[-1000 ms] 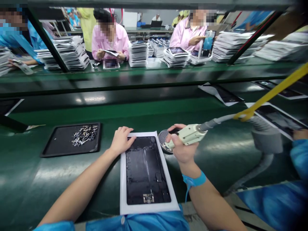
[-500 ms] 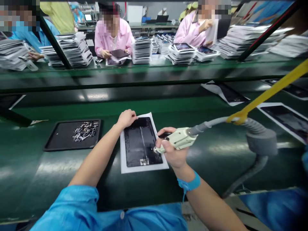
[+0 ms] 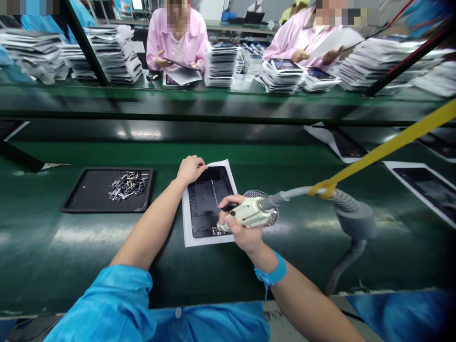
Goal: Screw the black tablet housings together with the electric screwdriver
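Centre left: black tray [image 3: 94,191] bearing small metallic parts [image 3: 128,185]. Centre: left hand [image 3: 191,169], fingers together at the upper-left corner of a black panel [image 3: 204,204]; whether they pinch cannot be told. The panel, marked by a pale line, lies on a white sheet [image 3: 188,235]. Right hand [image 3: 246,236], fingers wrapped around a pale green tool [image 3: 253,212] masking the panel's lower right and part of a perforated disc [image 3: 274,217]. Right: yellow strap [image 3: 386,146].

Left arm [image 3: 153,221] outstretched, right fingers [image 3: 232,199] curled
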Demonstrator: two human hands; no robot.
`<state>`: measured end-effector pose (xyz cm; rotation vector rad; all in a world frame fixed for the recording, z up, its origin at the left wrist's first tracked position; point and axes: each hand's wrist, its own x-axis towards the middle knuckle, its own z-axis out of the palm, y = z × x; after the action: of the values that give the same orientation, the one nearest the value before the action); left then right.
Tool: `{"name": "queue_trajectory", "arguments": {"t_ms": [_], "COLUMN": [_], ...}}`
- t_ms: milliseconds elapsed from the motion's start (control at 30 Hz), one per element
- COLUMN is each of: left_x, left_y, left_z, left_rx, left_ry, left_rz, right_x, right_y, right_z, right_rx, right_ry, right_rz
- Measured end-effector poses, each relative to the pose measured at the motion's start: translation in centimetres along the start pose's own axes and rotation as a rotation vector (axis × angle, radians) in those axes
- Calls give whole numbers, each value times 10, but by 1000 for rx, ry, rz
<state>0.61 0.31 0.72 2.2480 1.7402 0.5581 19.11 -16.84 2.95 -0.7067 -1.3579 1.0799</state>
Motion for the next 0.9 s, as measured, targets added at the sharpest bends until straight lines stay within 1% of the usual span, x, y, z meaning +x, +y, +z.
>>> {"name": "queue_trajectory", "arguments": {"t_ms": [67,133,200,233,267,300,333,400,433,467,500,567,633,733,800,900], "left_x": [0,-3,-12,-20,-29,-41,-54,-81,-94,-107,-117,-132,-138,-134,-127,-115], "left_y": [1,3,7,9,12,15,19,25,28,31,34,40,45,46,43,35], "left_z": [1,0,-5,-10,-17,-24,-33,-48,-54,-58,-60,-57,-51,-46,-49,-58], "left_rx": [-11,-7,39,83,136,194,249,344,377,398,409,405,383,370,374,382], "left_ry": [8,65,157,189,196,164,90,-137,-251,-342,-400,-428,-422,-400,-372,-314], "left_rz": [-6,-29,-71,-98,-128,-166,-214,-321,-362,-387,-400,-402,-404,-423,-447,-478], "right_x": [0,-1,-2,-2,-2,-2,-2,-2,-1,0,1,2,4,6,8,12], "right_y": [0,1,2,3,5,6,6,6,5,3,0,-6,-11,-16,-16,-17], "right_z": [1,2,3,4,4,4,4,2,1,-1,-3,-9,-14,-22,-26,-29], "right_rx": [1,-14,-19,-13,-3,6,12,14,18,26,37,48,41,22,2,-58], "right_ry": [6,9,6,1,-4,-5,-2,16,29,45,63,110,158,205,224,269], "right_rz": [6,18,28,31,37,46,55,78,85,84,74,32,-6,-20,-19,-47]}}
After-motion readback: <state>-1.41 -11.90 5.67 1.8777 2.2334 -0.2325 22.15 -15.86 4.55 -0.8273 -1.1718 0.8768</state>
